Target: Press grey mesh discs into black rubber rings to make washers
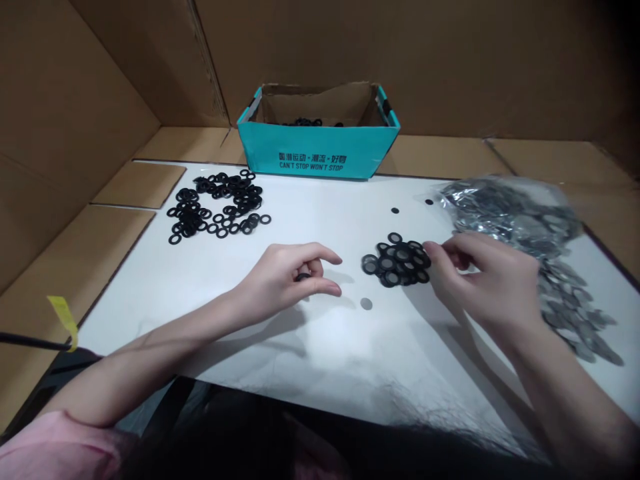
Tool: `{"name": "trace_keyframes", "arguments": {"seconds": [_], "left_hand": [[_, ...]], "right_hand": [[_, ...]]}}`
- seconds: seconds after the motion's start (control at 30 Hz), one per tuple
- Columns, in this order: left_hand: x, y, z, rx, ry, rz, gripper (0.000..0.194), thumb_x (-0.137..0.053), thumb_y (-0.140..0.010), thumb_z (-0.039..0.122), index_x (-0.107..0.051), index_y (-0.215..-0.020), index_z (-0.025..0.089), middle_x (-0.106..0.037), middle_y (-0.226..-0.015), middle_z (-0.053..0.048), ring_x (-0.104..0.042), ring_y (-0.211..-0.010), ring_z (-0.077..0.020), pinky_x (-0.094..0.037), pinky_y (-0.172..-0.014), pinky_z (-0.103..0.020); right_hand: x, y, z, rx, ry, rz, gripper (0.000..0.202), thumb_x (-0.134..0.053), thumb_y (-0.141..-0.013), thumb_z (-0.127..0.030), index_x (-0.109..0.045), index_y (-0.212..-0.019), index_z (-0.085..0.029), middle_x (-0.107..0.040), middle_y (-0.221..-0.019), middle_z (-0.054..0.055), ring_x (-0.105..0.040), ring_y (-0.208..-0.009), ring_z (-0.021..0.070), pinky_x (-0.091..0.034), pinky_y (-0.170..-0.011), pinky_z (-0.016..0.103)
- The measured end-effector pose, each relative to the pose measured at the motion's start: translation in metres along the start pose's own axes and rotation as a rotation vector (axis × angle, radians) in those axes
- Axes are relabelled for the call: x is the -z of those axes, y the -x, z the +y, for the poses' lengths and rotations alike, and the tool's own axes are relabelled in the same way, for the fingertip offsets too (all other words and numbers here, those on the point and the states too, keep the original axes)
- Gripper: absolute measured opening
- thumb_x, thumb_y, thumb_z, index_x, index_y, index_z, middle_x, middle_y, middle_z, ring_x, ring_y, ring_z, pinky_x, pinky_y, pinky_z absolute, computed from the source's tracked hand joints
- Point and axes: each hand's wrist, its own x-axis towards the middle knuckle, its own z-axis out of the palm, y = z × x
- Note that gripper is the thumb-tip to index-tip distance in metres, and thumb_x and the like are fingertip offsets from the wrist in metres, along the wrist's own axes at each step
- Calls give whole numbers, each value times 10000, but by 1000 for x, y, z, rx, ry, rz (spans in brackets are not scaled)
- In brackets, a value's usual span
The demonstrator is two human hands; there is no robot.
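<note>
My left hand point(297, 273) is over the middle of the white board, thumb and forefinger apart. Its other fingers curl round a black ring point(303, 276), only part of which shows. At the right edge of a pile of black rings with grey discs in them point(400, 261), my right hand point(483, 277) has its thumb and fingertips drawn together. What they hold, if anything, I cannot make out. A single grey disc point(367, 304) lies flat between my hands. Farther left, black rings point(220, 203) are spread in a loose heap.
Behind stands a turquoise box point(315, 150) with black rings inside. A clear plastic bag point(505, 207) of grey discs lies at right, with loose grey discs point(575, 307) before it. Two small black pieces point(395, 211) lie near the bag. Cardboard walls point(400, 60) surround the white board.
</note>
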Motion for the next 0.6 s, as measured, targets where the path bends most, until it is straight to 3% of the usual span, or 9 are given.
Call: {"name": "trace_keyframes", "arguments": {"seconds": [0.1, 0.17, 0.27, 0.6], "left_hand": [[3, -2, -1, 51, 6, 2, 176, -685, -841, 235, -672, -992, 146, -665, -730, -9, -605, -649, -112, -460, -617, -203], [6, -3, -1, 65, -4, 6, 159, -659, -854, 221, -671, -995, 149, -671, -785, -19, -601, -646, -107, -473, -616, -204], [9, -3, 0, 67, -24, 6, 168, -637, -865, 205, -667, -1019, 148, -665, -825, -21, -587, -637, -95, -482, -616, -199], [14, -2, 6, 79, -2, 0, 163, -632, -869, 186, -665, -1021, 138, -665, -822, -20, -596, -676, -101, -483, -626, -199]], "right_hand": [[3, 7, -11, 95, -134, -31, 215, -560, -885, -253, -519, -677, -216, -534, -616, 20, -494, -563, 152, -383, -552, 310], [1, 15, -20, 212, -279, -163, 46, -603, -866, -237, -607, -828, -213, -612, -747, 41, -573, -681, 172, -452, -615, 312], [-9, 24, -29, 288, -383, -404, 120, -624, -863, -249, -614, -974, -205, -634, -912, 69, -591, -840, 202, -489, -715, 343], [-26, 21, -28, 220, -256, -542, 97, -659, -798, -151, -577, -800, -203, -615, -843, 44, -539, -812, 216, -435, -702, 352]]}}
